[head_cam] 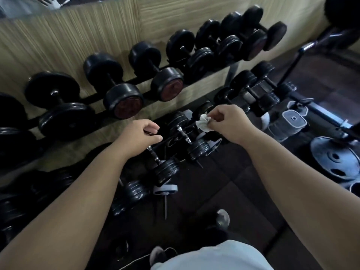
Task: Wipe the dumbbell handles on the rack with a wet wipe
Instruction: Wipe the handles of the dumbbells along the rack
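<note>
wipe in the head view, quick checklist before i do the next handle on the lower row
1. Wipe held: ok. The right hand pinches the crumpled white wipe.
2. Wipe touching a handle: cannot tell. It is over the lower row, and any contact is hidden.
3. Next handle reachable: ok. The shiny handle between the hands is uncovered.
4. Dumbbell steadied: cannot tell. The left hand curls over the far end of the near dumbbell, but the grip is hidden.
5. Top-row dumbbells seated: ok. They lie across the rails.
</note>
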A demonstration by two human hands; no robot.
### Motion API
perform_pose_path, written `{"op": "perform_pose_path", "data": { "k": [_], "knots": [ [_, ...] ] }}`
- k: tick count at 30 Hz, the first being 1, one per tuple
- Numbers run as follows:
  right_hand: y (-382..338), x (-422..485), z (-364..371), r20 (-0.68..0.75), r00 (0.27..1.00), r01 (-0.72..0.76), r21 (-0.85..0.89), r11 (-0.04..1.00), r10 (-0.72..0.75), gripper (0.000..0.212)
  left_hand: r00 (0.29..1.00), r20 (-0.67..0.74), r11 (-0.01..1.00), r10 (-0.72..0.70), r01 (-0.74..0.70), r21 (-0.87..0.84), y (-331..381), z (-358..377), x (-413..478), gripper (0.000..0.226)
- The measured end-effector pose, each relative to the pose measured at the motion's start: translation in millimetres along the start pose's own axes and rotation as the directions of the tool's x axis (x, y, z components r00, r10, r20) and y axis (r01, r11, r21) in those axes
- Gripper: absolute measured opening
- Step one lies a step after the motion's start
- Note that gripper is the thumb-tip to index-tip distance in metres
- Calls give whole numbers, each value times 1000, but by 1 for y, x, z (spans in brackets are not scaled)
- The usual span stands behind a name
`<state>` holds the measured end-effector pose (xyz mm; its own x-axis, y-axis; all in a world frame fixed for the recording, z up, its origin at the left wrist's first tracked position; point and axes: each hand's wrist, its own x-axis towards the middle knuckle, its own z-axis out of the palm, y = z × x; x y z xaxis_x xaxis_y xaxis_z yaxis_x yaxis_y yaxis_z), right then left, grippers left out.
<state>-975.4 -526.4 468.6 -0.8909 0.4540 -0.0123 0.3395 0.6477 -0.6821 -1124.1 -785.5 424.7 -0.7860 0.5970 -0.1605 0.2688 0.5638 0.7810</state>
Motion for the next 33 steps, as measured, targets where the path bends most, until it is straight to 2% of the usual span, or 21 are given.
{"op": "perform_pose_path", "data": {
  "k": [8, 20, 26, 33],
  "knots": [
    [42, 16, -41, 41, 995, 90, 62, 994, -93, 9, 998, -71, 997, 0, 6, 73, 68, 37, 10, 28],
    [151, 80, -148, 177, 949, 255, 57, 965, -261, 3, 975, -178, 989, -134, 144, 39, 170, 148, 71, 31],
    [171, 120, -162, 227, 928, 276, 121, 954, -297, 4, 960, -204, 974, -194, 213, 76, 190, 156, 88, 31],
    [168, 175, -156, 286, 902, 292, 149, 945, -324, 4, 923, -308, 969, -232, 246, 6, 186, 142, 136, 26]
  ]
}}
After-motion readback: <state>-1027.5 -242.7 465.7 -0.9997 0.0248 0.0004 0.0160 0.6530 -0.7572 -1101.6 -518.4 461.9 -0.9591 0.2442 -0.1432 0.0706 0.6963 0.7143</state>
